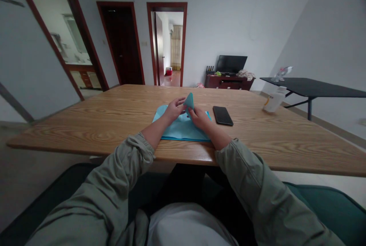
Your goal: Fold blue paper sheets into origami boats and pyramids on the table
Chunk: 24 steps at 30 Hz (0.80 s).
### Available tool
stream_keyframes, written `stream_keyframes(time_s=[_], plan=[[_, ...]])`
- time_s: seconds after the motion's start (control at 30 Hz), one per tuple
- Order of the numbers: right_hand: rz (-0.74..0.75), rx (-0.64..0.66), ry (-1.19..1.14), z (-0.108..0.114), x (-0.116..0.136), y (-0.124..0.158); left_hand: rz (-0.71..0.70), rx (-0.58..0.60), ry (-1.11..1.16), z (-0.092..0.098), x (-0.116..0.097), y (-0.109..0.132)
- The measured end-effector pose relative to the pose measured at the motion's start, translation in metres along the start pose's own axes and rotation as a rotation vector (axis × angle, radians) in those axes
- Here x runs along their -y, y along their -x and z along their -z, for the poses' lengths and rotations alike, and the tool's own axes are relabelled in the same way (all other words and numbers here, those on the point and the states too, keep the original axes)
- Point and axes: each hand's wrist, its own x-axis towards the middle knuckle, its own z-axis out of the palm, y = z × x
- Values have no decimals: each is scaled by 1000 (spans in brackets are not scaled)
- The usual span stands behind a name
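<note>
A small piece of folded light-blue paper stands up between my hands, its top narrowing to a point. My right hand pinches its lower right side between thumb and fingers. From the left, my left hand has its fingers curved against the paper's other side; the fingertips are partly hidden there. Beneath both hands, a larger flat light-blue sheet or stack lies on the wooden table near its front edge. Just right of my right hand lies a black smartphone, dark screen up.
The wooden table spreads wide on both sides. A translucent white bottle stands toward its right end. Beyond it is a black folding table with a clear plastic item on it. A television sits on a low cabinet at the far wall.
</note>
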Motion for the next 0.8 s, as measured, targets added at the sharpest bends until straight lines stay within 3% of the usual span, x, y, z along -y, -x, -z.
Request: stream_keyframes(time_s=[0.13,0.23,0.53,0.67,0.8], plan=[[-172,-71,-249,1,-2,-2,32,-94,-62,2,1,-2],[-221,-106,-334,2,-1,-3,35,-97,-74,4,2,-3],[-168,-258,-248,8,3,-3,120,126,95,6,-3,2],[-178,-269,-329,9,2,-3,115,202,122,7,-4,4],[-110,-201,-465,7,0,-4,89,195,-16,4,-7,7]])
